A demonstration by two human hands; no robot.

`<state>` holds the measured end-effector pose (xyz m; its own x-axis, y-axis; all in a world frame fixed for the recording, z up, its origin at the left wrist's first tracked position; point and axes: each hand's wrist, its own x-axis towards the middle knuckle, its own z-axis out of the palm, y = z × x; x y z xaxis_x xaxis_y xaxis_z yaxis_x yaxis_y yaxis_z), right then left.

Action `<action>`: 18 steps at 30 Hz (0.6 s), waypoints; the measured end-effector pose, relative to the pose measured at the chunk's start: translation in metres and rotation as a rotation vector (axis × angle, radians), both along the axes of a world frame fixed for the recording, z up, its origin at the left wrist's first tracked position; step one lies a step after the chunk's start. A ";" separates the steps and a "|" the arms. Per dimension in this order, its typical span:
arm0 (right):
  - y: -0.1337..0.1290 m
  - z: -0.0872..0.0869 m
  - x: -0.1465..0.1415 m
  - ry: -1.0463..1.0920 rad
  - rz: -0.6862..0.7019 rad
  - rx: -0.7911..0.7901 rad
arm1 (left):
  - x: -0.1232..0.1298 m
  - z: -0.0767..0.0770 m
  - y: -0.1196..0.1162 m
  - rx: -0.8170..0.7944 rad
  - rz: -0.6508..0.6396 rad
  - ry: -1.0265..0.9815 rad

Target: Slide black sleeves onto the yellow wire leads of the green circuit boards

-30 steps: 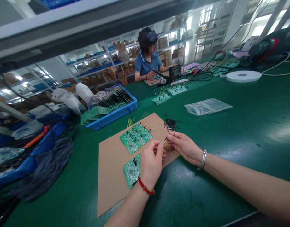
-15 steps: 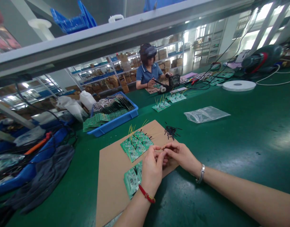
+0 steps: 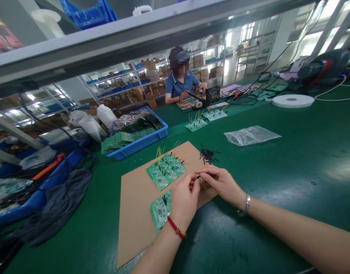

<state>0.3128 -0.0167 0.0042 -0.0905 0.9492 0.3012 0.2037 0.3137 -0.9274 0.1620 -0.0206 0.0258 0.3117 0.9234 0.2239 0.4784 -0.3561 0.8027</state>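
Observation:
My left hand (image 3: 185, 195) is closed in a pinch over the right edge of the cardboard sheet (image 3: 135, 217). A small dark piece (image 3: 198, 177), like a short black tube, shows at its fingertips. My right hand (image 3: 224, 185) meets it there, thumb and forefinger pressed together; what they grip is mostly hidden. Beneath my left hand and wrist lies a green circuit board (image 3: 160, 210) with black tubes on it, partly covered. Farther back on the cardboard sit green circuit boards (image 3: 167, 170) with upright yellow wires and black tubes. Short black tubes (image 3: 209, 156) lie heaped just beyond my right hand.
A blue tray (image 3: 140, 145) of circuit boards stands at the back left. A clear plastic bag (image 3: 251, 135) and a white reel (image 3: 293, 101) lie to the right. A co-worker (image 3: 180, 82) sits across the green bench; a metal shelf beam (image 3: 112, 36) crosses above.
The fingertips have shifted slightly, and the small dark piece between them now shows more clearly. Both hands stay together over the cardboard. The whole view has tilted a little.

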 end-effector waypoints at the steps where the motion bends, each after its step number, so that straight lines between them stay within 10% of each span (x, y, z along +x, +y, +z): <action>1: 0.001 0.000 0.000 0.040 -0.010 -0.020 | 0.000 0.002 0.000 0.036 -0.007 0.050; 18: -0.003 0.003 -0.003 0.120 -0.084 -0.027 | -0.010 0.009 -0.007 0.275 0.071 0.716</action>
<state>0.3093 -0.0201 0.0071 0.0244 0.9599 0.2793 0.1151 0.2749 -0.9546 0.1521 -0.0271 0.0351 0.4090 0.8869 0.2147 0.8771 -0.4470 0.1758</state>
